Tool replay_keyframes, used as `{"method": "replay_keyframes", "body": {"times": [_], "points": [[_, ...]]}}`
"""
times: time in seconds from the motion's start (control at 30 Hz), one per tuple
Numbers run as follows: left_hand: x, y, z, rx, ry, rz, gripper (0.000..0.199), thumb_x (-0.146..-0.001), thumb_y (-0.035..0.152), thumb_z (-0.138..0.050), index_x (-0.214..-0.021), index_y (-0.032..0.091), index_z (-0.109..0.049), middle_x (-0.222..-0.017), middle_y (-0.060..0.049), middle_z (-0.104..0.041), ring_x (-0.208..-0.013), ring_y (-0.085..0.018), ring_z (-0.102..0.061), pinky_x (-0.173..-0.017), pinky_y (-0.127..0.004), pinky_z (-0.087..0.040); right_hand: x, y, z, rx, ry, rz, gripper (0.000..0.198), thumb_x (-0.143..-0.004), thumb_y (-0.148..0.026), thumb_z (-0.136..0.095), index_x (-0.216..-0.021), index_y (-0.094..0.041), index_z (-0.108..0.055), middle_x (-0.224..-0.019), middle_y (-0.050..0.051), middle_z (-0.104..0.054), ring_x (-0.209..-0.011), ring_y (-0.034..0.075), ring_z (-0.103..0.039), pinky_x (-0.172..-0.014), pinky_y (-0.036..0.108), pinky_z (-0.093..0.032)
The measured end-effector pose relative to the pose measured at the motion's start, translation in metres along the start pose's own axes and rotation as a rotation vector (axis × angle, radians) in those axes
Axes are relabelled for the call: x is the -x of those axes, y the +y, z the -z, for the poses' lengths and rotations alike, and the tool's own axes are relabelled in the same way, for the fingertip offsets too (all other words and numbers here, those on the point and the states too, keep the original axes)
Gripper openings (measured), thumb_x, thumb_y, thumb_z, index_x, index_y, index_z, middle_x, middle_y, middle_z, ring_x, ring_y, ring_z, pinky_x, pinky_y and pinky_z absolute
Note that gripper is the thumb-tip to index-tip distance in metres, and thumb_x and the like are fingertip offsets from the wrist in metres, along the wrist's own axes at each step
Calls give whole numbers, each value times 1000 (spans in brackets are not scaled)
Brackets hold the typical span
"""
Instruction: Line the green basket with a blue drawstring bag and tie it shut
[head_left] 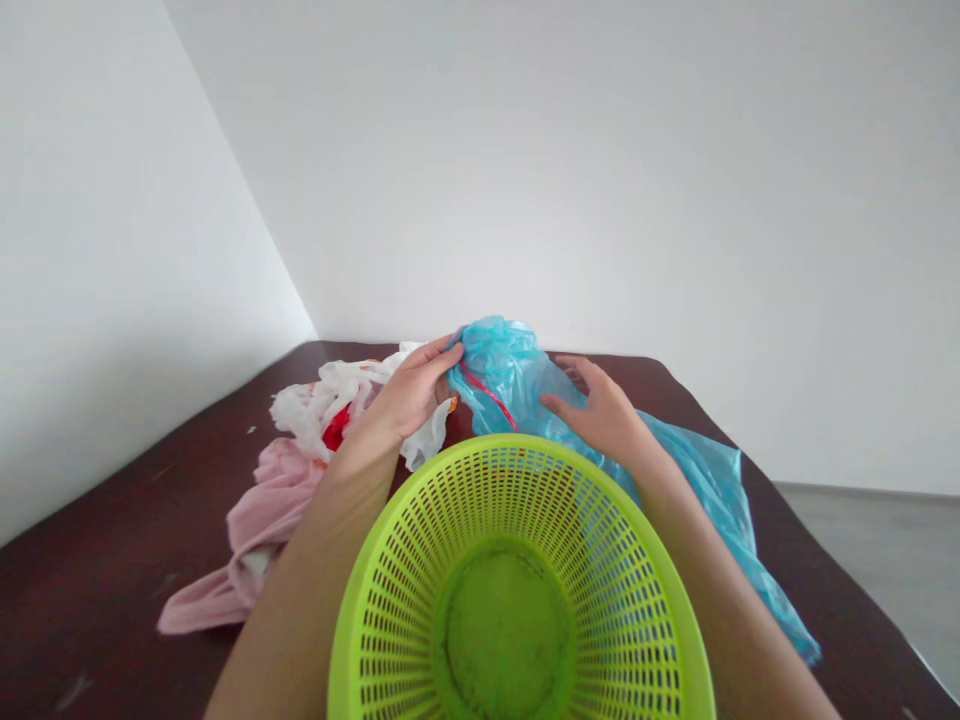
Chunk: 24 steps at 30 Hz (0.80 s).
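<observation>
A thin blue plastic bag (pixel 499 370) with a red drawstring (pixel 487 393) is bunched up beyond the basket, and part of it trails to the right across the table. My left hand (pixel 424 388) pinches the bag's gathered left edge between thumb and fingers. On the other side, my right hand (pixel 589 405) has its thumb and fingers apart, against or just beside the bag; whether it touches is unclear. Between my forearms stands a lime-green plastic basket (pixel 517 445) with slotted sides, nothing inside it.
Left of my left arm lie crumpled white plastic bags (pixel 304 415) with a red patch (pixel 337 428) and a pink cloth (pixel 274 495). The dark red-brown table (pixel 97 530) meets white walls at the left and back. Grey floor (pixel 862 545) shows beyond its right edge.
</observation>
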<state>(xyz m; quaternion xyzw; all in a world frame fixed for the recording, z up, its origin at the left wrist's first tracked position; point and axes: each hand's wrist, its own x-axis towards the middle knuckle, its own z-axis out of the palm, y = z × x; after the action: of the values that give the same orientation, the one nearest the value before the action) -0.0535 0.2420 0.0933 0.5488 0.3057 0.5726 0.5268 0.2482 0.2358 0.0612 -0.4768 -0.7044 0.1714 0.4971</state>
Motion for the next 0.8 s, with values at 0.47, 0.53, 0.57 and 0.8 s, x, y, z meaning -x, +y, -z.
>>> {"method": "replay_keyframes", "body": {"times": [0.47, 0.53, 0.57, 0.8], "points": [[-15, -11, 77, -909, 297, 93, 40, -96, 27, -66, -135, 23, -67, -114, -9, -85, -88, -28, -81, -80, -40, -66, -1, -43, 38, -546, 1012, -58, 36, -100, -41, -66, -83, -30, -35, -81, -4, -30, -72, 19, -40, -65, 32, -41], [-11, -7, 83, -1032, 291, 18, 39, -99, 36, -72, -136, 24, -68, -132, -13, -84, -95, -29, -82, -84, -42, -66, 0, -47, 41, -491, 1070, -38, 39, -103, -47, -64, -85, -30, -34, -84, -3, -30, -77, 21, -47, -71, 34, -48], [-9, -4, 84, -1051, 280, -9, 40, -100, 40, -75, -136, 24, -70, -136, -14, -84, -98, -29, -82, -84, -42, -66, 1, -50, 42, -458, 1101, -28, 38, -104, -49, -62, -86, -30, -34, -85, -3, -30, -80, 22, -50, -72, 35, -51], [11, 39, 44, -917, 314, -190, 25, -105, 44, -75, -122, 26, -81, -117, -7, -87, -100, -27, -81, -86, -38, -68, 17, -66, 52, -377, 1096, 39, 33, -116, -66, -41, -106, -36, -53, -99, 4, -47, -105, 28, -69, -65, 38, -60]]}}
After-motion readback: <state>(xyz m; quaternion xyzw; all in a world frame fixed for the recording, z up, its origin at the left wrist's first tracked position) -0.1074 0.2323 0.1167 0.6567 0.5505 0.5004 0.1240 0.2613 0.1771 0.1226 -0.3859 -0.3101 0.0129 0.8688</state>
